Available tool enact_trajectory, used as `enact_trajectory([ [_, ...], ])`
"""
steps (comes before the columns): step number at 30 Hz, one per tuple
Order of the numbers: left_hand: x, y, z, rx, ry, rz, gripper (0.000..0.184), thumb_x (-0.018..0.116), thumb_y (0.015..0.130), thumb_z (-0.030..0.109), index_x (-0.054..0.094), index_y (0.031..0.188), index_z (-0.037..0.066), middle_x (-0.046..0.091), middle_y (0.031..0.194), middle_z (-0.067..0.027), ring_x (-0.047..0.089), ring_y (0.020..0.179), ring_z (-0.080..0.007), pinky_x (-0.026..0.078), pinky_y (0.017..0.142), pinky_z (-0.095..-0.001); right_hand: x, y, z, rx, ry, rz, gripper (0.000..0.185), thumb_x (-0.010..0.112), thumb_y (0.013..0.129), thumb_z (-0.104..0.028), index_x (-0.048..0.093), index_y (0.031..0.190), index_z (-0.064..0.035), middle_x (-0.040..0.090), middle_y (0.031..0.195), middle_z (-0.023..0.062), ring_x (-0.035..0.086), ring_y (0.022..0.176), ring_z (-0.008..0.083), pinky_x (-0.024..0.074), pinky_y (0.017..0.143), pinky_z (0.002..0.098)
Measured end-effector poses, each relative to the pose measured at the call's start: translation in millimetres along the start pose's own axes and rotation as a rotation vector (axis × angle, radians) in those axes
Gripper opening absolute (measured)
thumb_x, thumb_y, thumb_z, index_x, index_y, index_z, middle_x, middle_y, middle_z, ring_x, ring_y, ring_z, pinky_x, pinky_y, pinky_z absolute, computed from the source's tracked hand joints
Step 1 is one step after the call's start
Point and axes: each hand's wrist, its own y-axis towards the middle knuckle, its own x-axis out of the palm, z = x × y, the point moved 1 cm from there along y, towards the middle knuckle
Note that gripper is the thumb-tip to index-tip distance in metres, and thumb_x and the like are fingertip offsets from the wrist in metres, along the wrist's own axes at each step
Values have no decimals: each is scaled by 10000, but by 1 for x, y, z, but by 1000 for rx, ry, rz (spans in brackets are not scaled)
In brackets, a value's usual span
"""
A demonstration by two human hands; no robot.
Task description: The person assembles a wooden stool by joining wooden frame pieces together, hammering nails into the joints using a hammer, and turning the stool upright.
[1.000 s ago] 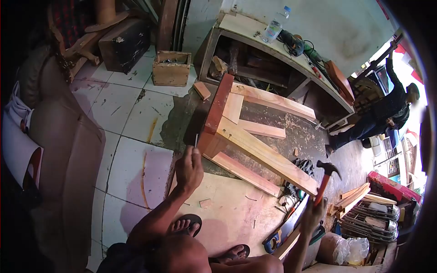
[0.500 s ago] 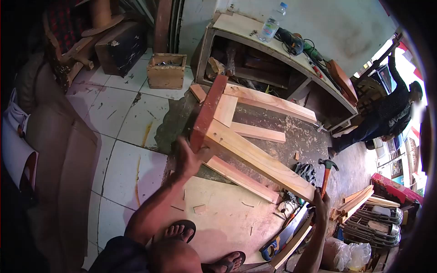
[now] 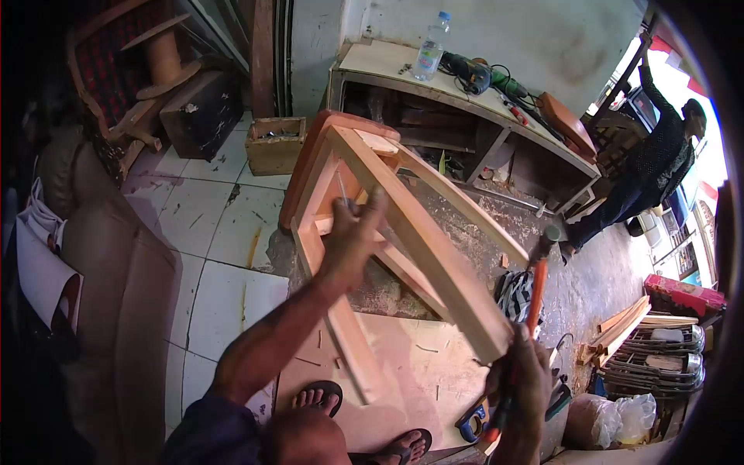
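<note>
A wooden stool frame with a reddish-brown seat is tilted on its side, its legs pointing toward me and to the right. My left hand is closed around a thin metal rod near the inner corner of the frame, fingers partly blurred. At the lower end of the nearest leg, my right hand is wrapped round the orange handle of a hammer, its head up. The right hand's fingers are close to that leg end; whether they also grip it is hard to tell.
A wooden box stands on the tiles behind the seat. The low bench holds a bottle and power tools. Wood strips and stacked metal frames lie right. Another person stands at the back right.
The stool frame has turned over, so the seat's underside and inner corner now show. My left hand has moved up and right to the inside of the frame. The hammer has tilted with my right hand.
</note>
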Motion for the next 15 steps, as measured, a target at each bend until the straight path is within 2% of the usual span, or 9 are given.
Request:
enact_trajectory([
  [2,26,-9,12,25,-95,16,655,705,897,433,321,1183,-14,499,1090,-164,585,938,-201,584,719,-406,16,-13,-8,45,-36,-175,522,505,1029,-426,611,1197,57,626,580,97,548,381,131,430,357,244],
  [3,27,-11,13,19,-89,11,655,705,897,433,321,1183,-14,499,1090,-164,585,938,-201,584,719,-406,19,-16,-5,45,3,-262,535,516,1027,-417,586,1242,67,640,624,103,554,394,129,435,366,245],
  [5,25,-4,24,28,25,20,677,726,862,339,302,1241,-27,496,1133,-192,619,932,-234,592,725,-425,13,-10,-2,55,27,-418,570,554,1017,-385,524,1336,86,661,724,108,555,417,120,432,382,241],
  [6,21,8,28,37,45,3,677,726,862,339,302,1241,-27,496,1133,-192,619,932,-234,592,725,-425,10,-6,0,53,5,-410,559,608,992,-384,555,1317,67,635,692,81,546,442,104,433,410,239],
  [9,2,49,45,-37,170,-64,590,713,831,252,394,1231,-40,551,1083,-215,657,912,-266,595,739,-441,9,-7,13,-62,-158,-200,481,716,929,-352,645,1224,21,610,679,48,549,516,80,449,459,243],
  [11,-6,63,69,-273,139,-257,373,689,840,208,578,1124,-7,651,903,-122,669,728,-250,581,654,-374,-7,-5,34,-69,-127,-174,461,716,929,-338,652,1207,24,612,675,47,557,524,81,452,461,241],
  [12,-10,61,78,-273,158,-262,373,689,840,208,578,1124,-7,651,903,-122,669,728,-250,581,654,-374,-15,-6,40,-68,-123,-147,437,716,928,-318,660,1191,27,612,667,42,560,527,82,455,465,239],
  [13,-12,57,90,-9,240,-364,346,646,870,230,596,1108,-17,668,903,-132,671,736,-225,577,701,-350,-22,-8,45,-67,-120,-120,414,717,927,-298,667,1174,30,611,659,38,564,530,83,459,468,237],
  [15,-30,95,111,120,416,-528,335,595,911,235,608,1106,-38,685,911,-142,672,764,-192,560,785,-306,-37,-11,60,-45,-81,-69,385,723,920,-264,671,1169,25,609,650,27,551,510,75,448,463,231],
])
